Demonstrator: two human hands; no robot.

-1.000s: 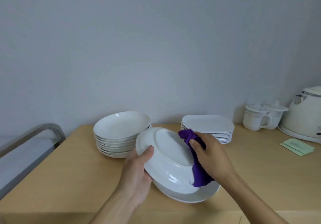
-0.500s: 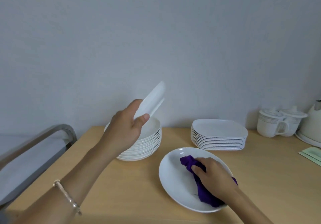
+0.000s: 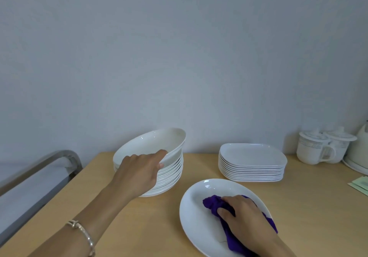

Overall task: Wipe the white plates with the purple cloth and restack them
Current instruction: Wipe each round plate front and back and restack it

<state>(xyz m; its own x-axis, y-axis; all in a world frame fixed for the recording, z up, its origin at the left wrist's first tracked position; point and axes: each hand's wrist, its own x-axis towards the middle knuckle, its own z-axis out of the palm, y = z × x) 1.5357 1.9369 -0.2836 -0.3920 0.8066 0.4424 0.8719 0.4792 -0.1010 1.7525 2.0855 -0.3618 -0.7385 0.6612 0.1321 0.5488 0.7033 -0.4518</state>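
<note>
White plate (image 3: 151,143) sits tilted on top of the stack of round plates (image 3: 171,177) at the back left of the table (image 3: 139,227). The left hand (image 3: 139,169) pinches its near rim, thumb below the edge and fingers over it. The step in hand looks like restacking: this plate needs lowering flat onto the pile, then letting go. A second plate (image 3: 195,213) lies in front and to the right, and the right hand (image 3: 243,215) presses the bunched purple cloth (image 3: 212,202) into it, fingers curled round the cloth. That one probably gets wiped next.
</note>
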